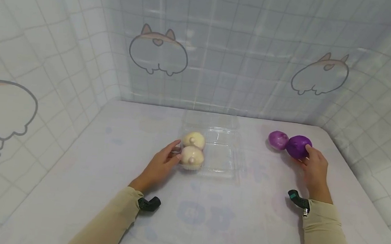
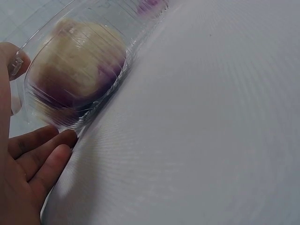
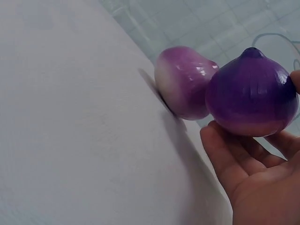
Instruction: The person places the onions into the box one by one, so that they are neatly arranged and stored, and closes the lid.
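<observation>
My right hand [image 1: 315, 167] grips a dark purple onion [image 1: 298, 147], thumb on one side and fingers underneath. In the right wrist view the onion [image 3: 253, 96] appears raised off the table, its pointed tip upward. A paler purple-and-white onion [image 1: 278, 140] lies on the table just left of it. My left hand [image 1: 159, 167] holds the left edge of a clear plastic container [image 1: 220, 159], fingertips at its rim and side. Inside, along the left, sit two onions, a rear one [image 1: 194, 140] and a front one [image 1: 192, 158], with pale sides up. In the left wrist view, purple shows lower on one onion [image 2: 79, 65].
The container's transparent lid [image 1: 211, 120] is folded back behind its base. A white table cover [image 1: 193, 222] with faint prints lies under everything. Tiled-pattern curtains [image 1: 228, 63] with cartoon outlines stand at the back and both sides. Each wrist wears a dark device [image 1: 298, 200].
</observation>
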Demonstrator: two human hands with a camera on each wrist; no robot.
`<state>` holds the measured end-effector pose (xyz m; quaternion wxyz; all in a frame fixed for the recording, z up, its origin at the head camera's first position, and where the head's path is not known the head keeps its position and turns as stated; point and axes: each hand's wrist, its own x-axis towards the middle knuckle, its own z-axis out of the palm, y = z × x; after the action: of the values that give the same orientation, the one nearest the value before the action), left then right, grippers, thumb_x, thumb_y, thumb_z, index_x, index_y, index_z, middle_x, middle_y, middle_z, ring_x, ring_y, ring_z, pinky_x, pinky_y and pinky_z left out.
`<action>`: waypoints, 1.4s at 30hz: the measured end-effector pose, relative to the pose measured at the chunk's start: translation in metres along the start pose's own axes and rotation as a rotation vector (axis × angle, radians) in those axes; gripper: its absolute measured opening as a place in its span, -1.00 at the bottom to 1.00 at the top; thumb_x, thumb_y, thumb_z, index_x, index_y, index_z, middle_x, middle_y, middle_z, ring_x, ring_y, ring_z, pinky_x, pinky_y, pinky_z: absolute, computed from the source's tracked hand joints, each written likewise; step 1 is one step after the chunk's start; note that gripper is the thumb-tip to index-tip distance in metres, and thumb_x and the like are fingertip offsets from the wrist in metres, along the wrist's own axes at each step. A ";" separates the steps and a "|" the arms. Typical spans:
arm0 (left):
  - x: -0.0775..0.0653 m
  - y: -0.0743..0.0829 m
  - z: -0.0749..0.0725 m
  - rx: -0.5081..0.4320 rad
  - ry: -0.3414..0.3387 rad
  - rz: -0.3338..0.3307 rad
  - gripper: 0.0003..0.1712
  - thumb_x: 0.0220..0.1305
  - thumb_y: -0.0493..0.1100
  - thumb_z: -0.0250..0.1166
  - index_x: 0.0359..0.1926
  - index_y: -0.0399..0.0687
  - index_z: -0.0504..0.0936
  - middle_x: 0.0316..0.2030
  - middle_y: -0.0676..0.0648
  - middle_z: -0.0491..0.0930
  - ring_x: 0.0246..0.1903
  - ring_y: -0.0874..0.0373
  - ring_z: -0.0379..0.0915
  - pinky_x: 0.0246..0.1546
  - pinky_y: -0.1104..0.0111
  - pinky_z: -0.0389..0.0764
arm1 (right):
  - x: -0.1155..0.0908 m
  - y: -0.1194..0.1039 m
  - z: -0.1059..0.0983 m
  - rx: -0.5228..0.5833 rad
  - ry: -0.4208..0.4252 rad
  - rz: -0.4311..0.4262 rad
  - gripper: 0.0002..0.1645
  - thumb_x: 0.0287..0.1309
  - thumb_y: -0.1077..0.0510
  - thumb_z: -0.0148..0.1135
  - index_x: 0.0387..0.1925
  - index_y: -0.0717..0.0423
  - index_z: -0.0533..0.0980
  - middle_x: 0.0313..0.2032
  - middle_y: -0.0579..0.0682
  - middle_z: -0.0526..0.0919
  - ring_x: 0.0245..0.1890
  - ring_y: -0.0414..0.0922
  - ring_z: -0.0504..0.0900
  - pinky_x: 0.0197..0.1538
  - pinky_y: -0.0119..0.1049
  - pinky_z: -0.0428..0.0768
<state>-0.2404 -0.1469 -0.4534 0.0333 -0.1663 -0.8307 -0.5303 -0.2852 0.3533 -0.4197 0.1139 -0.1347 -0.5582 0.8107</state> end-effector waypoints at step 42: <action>-0.001 0.003 -0.002 0.018 -0.017 -0.013 -0.33 0.52 0.03 0.13 0.54 0.08 0.18 0.27 -0.16 0.46 0.21 -0.02 0.46 0.22 0.09 0.49 | -0.018 0.002 0.037 0.253 -0.311 0.021 -0.58 0.50 0.10 -0.10 0.29 -0.01 0.40 0.24 0.02 0.24 0.02 -0.06 0.61 -0.09 -0.07 0.71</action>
<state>-0.2382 -0.1478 -0.4500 0.0243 -0.1653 -0.8368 -0.5214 -0.2814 0.3140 -0.4074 0.0337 0.0016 -0.4613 0.8866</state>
